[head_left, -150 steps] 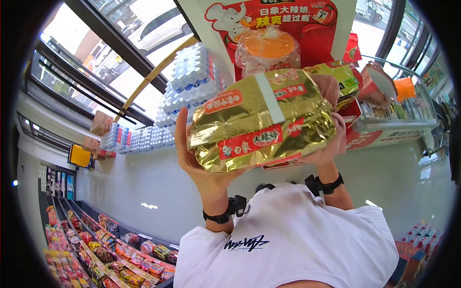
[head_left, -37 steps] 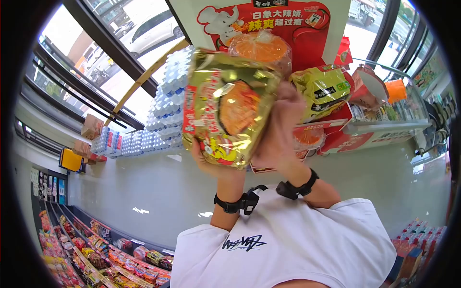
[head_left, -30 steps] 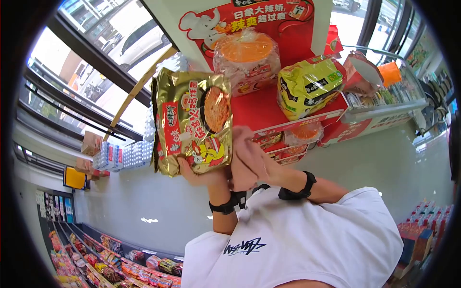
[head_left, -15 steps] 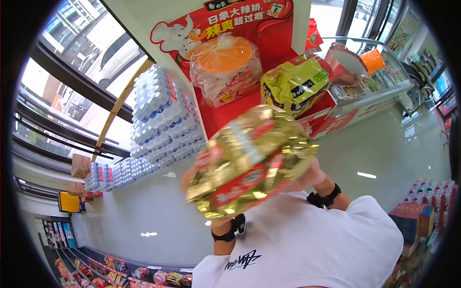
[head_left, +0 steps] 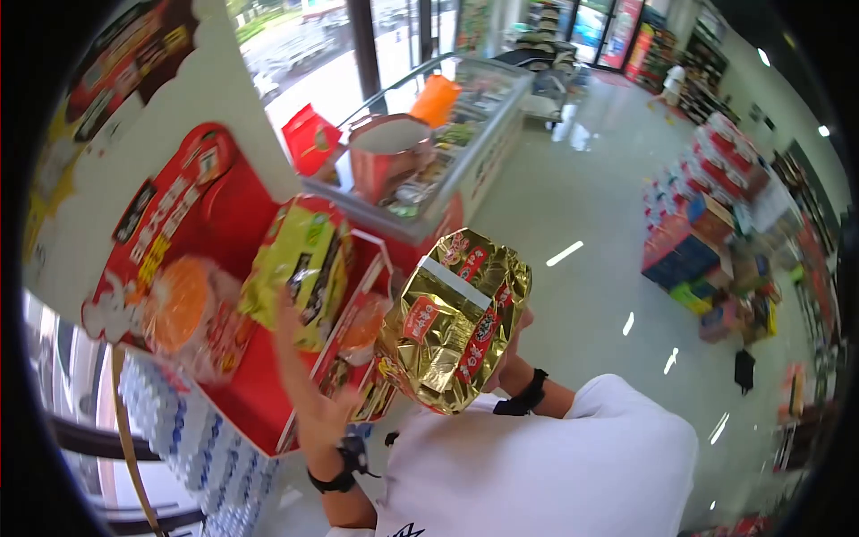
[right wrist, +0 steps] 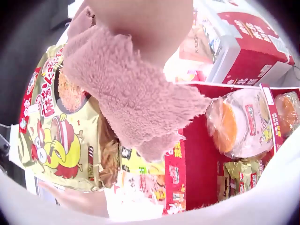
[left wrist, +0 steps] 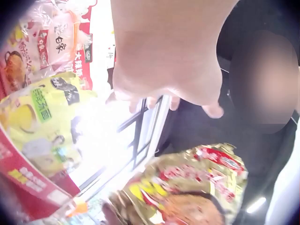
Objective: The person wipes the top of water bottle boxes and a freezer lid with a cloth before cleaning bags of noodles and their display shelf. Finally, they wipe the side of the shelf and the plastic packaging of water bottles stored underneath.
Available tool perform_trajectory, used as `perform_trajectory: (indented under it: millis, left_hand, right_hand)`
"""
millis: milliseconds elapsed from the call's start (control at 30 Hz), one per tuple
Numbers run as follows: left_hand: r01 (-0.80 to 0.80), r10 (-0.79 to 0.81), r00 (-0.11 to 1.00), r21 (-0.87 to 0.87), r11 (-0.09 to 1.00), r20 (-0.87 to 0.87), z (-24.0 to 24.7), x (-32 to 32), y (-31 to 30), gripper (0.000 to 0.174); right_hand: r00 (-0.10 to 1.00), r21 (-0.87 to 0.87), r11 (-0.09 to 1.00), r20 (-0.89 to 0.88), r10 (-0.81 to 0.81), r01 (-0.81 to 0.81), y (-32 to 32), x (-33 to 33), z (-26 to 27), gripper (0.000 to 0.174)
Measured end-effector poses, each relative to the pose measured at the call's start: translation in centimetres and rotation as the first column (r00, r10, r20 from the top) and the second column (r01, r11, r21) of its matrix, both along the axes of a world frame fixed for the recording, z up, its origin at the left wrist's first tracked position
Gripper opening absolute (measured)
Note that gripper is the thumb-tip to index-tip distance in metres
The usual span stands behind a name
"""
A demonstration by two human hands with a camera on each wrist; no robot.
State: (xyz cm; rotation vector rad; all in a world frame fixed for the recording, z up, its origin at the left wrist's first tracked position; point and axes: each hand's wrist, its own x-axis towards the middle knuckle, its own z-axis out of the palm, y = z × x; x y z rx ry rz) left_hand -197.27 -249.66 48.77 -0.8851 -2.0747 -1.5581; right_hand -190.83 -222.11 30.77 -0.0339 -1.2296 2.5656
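My right hand (head_left: 520, 345) holds a gold multipack of instant noodles (head_left: 456, 327) off to the right of a red display stand. Most of that hand is hidden behind the pack in the head view. A fluffy pink cloth (right wrist: 126, 89) hangs from the same hand and lies against the pack's side in the right wrist view. My left hand (head_left: 315, 398) is off the pack, its fingers extended and holding nothing. It is in front of the stand's red shelf (head_left: 259, 394), its fingertips overlapping a yellow-green noodle pack (head_left: 309, 268) in the head view.
A clear-wrapped pack with an orange top (head_left: 183, 309) stands on the shelf beside the yellow-green one. Behind is a glass-topped freezer (head_left: 483, 116) with a bucket (head_left: 389, 152). Stacked water bottles (head_left: 192, 430) flank the stand; stacked boxes (head_left: 689, 251) stand at right.
The head view has swung to the right. Both hands held the gold pack earlier, turning it over, with the cloth against it; now the left hand has let go and the right keeps it.
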Motion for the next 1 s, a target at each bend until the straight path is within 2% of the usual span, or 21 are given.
perform_trajectory:
  millis: [67, 100, 167, 200, 267, 300, 333, 400, 467, 533, 567, 633, 667, 733, 800, 933, 1000]
  left_hand:
    - [-0.324, 0.314, 0.944, -0.109, 0.940, -0.100, 0.0, -2.8, -0.4, 0.105]
    - [-0.306, 0.296, 0.949, -0.103, 0.946, -0.105, -0.2, -4.2, -0.7, 0.105]
    - [-0.600, 0.507, 0.779, -0.203, 0.774, -0.370, -1.0, -6.8, -0.7, 0.107]
    - [-0.587, 0.495, 0.786, -0.197, 0.785, -0.371, -1.5, -7.9, -0.6, 0.107]
    - [-0.690, 0.549, 0.724, -0.426, 0.586, -0.418, -2.5, -8.9, -0.5, 0.106]
    - [-0.712, 0.569, 0.702, -0.413, 0.568, -0.428, -2.6, -9.2, -0.3, 0.083]
    - [-0.723, 0.581, 0.691, -0.423, 0.547, -0.430, -3.1, -9.7, -0.3, 0.083]
    - [-0.701, 0.562, 0.713, -0.465, 0.541, -0.420, -5.1, -10.7, -1.6, 0.057]
    - [-0.707, 0.528, 0.689, -0.304, 0.638, -0.496, -5.9, -11.3, -2.0, 0.033]
    - [-0.727, 0.562, 0.658, -0.227, 0.648, -0.501, -5.6, -10.7, -2.6, 0.028]
    - [-0.762, 0.584, 0.629, -0.254, 0.596, -0.513, -4.9, -9.3, -3.3, 0.028]
    - [-0.769, 0.642, 0.581, -0.079, 0.635, -0.500, -1.8, -6.8, -3.7, 0.022]
    - [-0.783, 0.649, 0.567, -0.087, 0.616, -0.508, -0.6, -5.3, -4.7, 0.022]
    - [-0.796, 0.751, 0.510, 0.101, 0.596, -0.419, 1.3, -1.4, -6.5, 0.021]
    - [-0.776, 0.805, 0.519, 0.236, 0.585, -0.287, 3.5, 2.5, -7.8, 0.021]
    - [-0.833, 0.903, 0.397, 0.347, 0.431, -0.168, 5.6, 9.8, -10.2, 0.028]
    - [-0.851, 0.920, 0.344, 0.352, 0.389, -0.186, 5.6, 12.1, -10.5, 0.031]
  right_hand:
    - [0.997, 0.017, 0.997, 0.001, -0.080, 0.080, 1.4, 1.1, 0.0, 0.060]
    - [0.994, 0.022, 0.994, 0.009, -0.108, 0.108, 1.6, 1.5, -0.2, 0.061]
    - [0.988, 0.048, 0.987, 0.019, -0.153, 0.152, 2.2, 2.3, -0.3, 0.063]
    - [0.985, 0.063, 0.984, 0.021, -0.170, 0.168, 2.3, 2.6, -0.2, 0.064]
    - [0.983, 0.100, 0.978, 0.026, -0.184, 0.181, 2.4, 2.5, -0.1, 0.066]
    - [0.981, 0.127, 0.974, 0.024, -0.192, 0.187, 2.3, 2.4, 0.1, 0.067]
    - [0.980, 0.166, 0.967, 0.019, -0.201, 0.195, 2.3, 2.2, 0.3, 0.068]
    - [0.975, 0.267, 0.939, 0.001, -0.223, 0.215, 1.8, 1.9, 0.8, 0.070]
    - [0.967, 0.396, 0.884, -0.052, -0.249, 0.249, 1.4, 1.3, 1.7, 0.072]
    - [0.957, 0.534, 0.796, -0.118, -0.265, 0.286, 0.9, 0.8, 2.6, 0.074]
    - [0.951, 0.596, 0.743, -0.158, -0.265, 0.305, 0.4, 0.4, 3.2, 0.075]
    - [0.932, 0.698, 0.619, -0.252, -0.259, 0.360, -0.5, -0.4, 4.3, 0.077]
    - [0.923, 0.734, 0.560, -0.293, -0.249, 0.384, -1.1, -0.8, 4.7, 0.078]
    - [0.896, 0.778, 0.445, -0.385, -0.220, 0.443, -2.3, -2.0, 5.6, 0.080]
    - [0.870, 0.795, 0.354, -0.455, -0.190, 0.493, -3.5, -2.9, 6.2, 0.082]
    - [0.821, 0.784, 0.244, -0.545, -0.171, 0.571, -5.7, -4.5, 7.2, 0.086]
    - [0.795, 0.761, 0.229, -0.580, -0.180, 0.607, -6.7, -5.4, 8.3, 0.088]
